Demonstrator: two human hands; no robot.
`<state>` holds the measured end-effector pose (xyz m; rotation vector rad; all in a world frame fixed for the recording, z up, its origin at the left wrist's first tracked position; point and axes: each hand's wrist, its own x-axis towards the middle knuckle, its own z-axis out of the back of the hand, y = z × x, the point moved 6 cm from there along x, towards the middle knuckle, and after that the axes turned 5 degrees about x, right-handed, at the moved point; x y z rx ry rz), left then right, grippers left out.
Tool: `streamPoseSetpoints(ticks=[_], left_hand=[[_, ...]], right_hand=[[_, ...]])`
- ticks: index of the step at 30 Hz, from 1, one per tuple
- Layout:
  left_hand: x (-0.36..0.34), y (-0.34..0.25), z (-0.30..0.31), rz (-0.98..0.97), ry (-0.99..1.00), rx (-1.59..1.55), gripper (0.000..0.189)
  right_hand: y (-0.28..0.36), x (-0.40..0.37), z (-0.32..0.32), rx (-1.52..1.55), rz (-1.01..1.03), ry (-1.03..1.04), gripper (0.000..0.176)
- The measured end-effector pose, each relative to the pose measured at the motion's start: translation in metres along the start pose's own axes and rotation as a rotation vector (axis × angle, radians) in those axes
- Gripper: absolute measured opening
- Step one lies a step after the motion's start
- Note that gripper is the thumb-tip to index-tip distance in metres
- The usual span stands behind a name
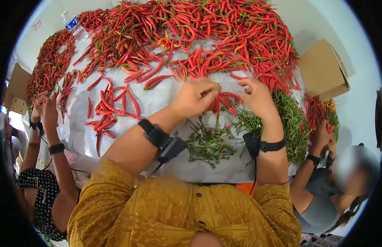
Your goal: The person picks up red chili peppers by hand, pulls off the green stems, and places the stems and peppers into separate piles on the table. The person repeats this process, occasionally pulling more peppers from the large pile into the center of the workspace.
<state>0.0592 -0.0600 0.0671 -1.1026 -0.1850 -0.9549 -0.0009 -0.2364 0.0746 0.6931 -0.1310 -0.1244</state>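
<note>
My left hand [196,97] is closed, its thumb and fingers curled together over several red chilli peppers [224,101]. The peppers fan out from its fingertips, and which of them are gripped and which lie on the table is partly hidden. To the right, my right hand [259,98] has its fingers bent in a pinch; whatever is between them is too small to make out. Below both hands lies a loose heap of green chilli stems [211,144]. Each of my wrists wears a black strap with a small device.
A big mound of red chillies [191,20] covers the far side of the white-covered table [154,103]. Loose chillies [111,109] lie left, a green stem pile [291,123] right. A plastic bottle [74,26] and cardboard box [322,70] stand behind. One co-worker works on each side.
</note>
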Motion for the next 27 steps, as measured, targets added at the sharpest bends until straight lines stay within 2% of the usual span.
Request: streamPoseSetpoints(ticks=[1,3,5,7,8,10,11,12,13,14,15,17,18,20,22,27], left_hand=[[0.002,-0.004,-0.003,-0.026,0.055,-0.025,0.017],[0.001,-0.010,-0.009,-0.058,0.110,-0.036,0.016],[-0.008,-0.019,-0.028,-0.151,0.355,-0.168,0.016],[-0.009,-0.014,-0.035,-0.203,0.374,-0.085,0.017],[-0.010,-0.015,-0.038,-0.252,0.394,-0.009,0.017],[-0.007,-0.008,-0.038,-0.201,0.373,0.019,0.018],[-0.004,-0.007,-0.032,-0.179,0.260,0.017,0.017],[-0.001,-0.005,-0.025,-0.157,0.147,0.014,0.016],[-0.002,-0.005,-0.024,-0.149,0.153,0.015,0.016],[0.000,-0.001,-0.020,0.008,0.147,-0.081,0.016],[-0.001,0.004,-0.018,0.166,0.137,-0.176,0.016],[0.001,0.002,-0.016,0.141,0.079,-0.192,0.016],[0.001,0.001,-0.014,0.104,0.021,-0.206,0.017],[0.000,0.005,-0.016,0.097,0.031,-0.166,0.016],[0.000,-0.001,-0.019,-0.013,0.085,-0.096,0.015],[-0.001,0.002,-0.021,0.019,0.178,-0.057,0.018]], right_hand=[[0.002,0.001,-0.006,-0.173,0.110,-0.015,0.033],[0.002,-0.001,-0.018,-0.248,0.150,0.013,0.030],[0.004,0.001,-0.022,-0.325,0.187,0.039,0.026],[-0.003,0.003,-0.024,-0.310,0.037,0.189,0.017],[-0.006,0.003,-0.023,-0.308,0.041,0.190,0.017],[-0.009,0.004,-0.013,-0.129,0.046,0.044,0.012],[-0.009,0.006,-0.014,-0.120,0.046,0.047,0.012],[-0.011,0.008,-0.009,0.080,-0.004,-0.024,0.012],[-0.014,0.008,-0.006,0.278,-0.056,-0.092,0.011],[-0.014,0.009,-0.007,0.282,-0.062,-0.084,0.011],[-0.012,0.010,-0.008,0.483,-0.052,-0.099,0.011],[-0.004,0.010,-0.010,0.763,-0.046,-0.140,0.015],[-0.001,0.008,-0.013,0.765,-0.056,-0.127,0.015],[0.004,0.006,-0.012,0.868,-0.014,-0.172,0.018],[0.005,0.004,-0.013,0.824,-0.017,-0.148,0.020],[0.016,0.000,-0.018,0.936,0.082,-0.171,0.021]])
